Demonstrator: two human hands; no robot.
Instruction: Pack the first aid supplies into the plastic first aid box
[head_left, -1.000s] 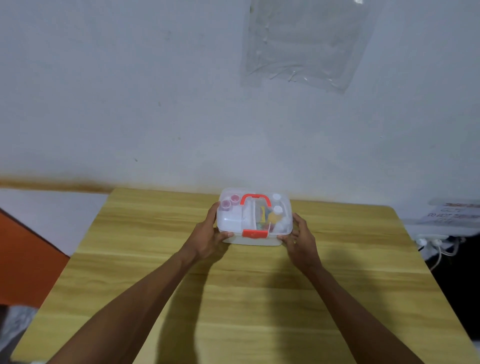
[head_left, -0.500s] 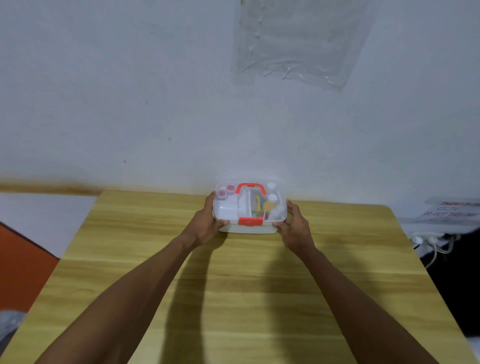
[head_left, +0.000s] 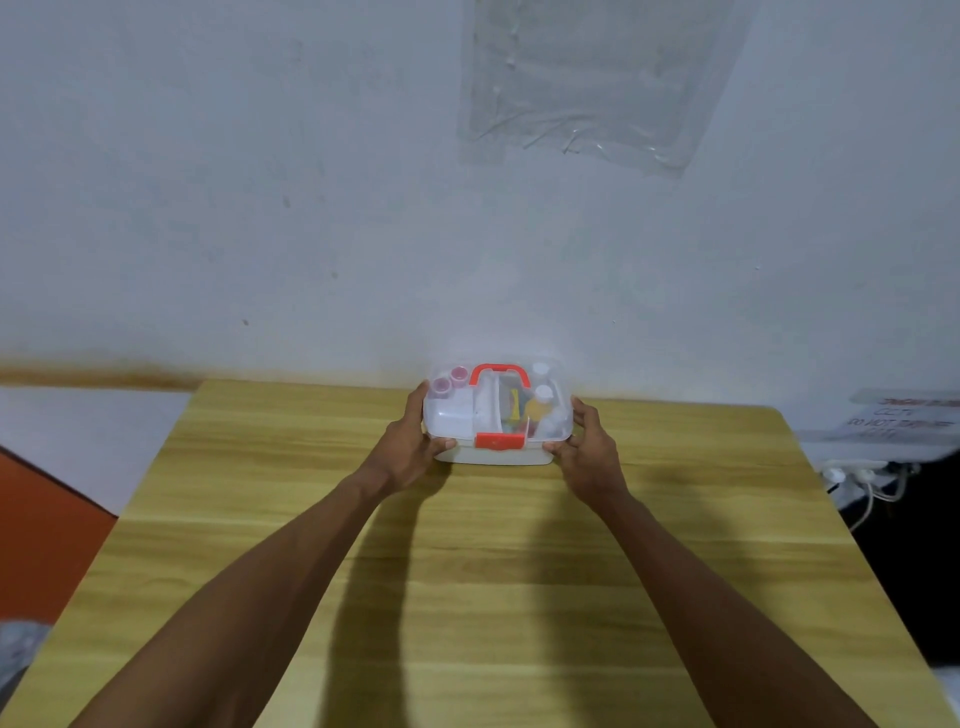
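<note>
The plastic first aid box (head_left: 457, 415) stands near the far edge of the wooden table (head_left: 467, 571), close to the wall. Its clear lid is down, with a red handle (head_left: 500, 370) on top and a red latch (head_left: 500, 441) at the front. Through the lid I see two small pink-capped jars (head_left: 450, 379), white bottles (head_left: 543, 395) and something yellow. My left hand (head_left: 410, 447) grips the box's left side. Gripping the right side is my right hand (head_left: 584, 449).
A clear plastic sheet (head_left: 597, 83) hangs on the white wall behind the table. To the right stand a white unit with a label (head_left: 904, 421) and cables (head_left: 872, 483). An orange surface (head_left: 41, 530) lies to the left, below table level.
Both hands have pushed the closed box away from me, towards the wall and the table's far edge. The grip on its two sides is unchanged.
</note>
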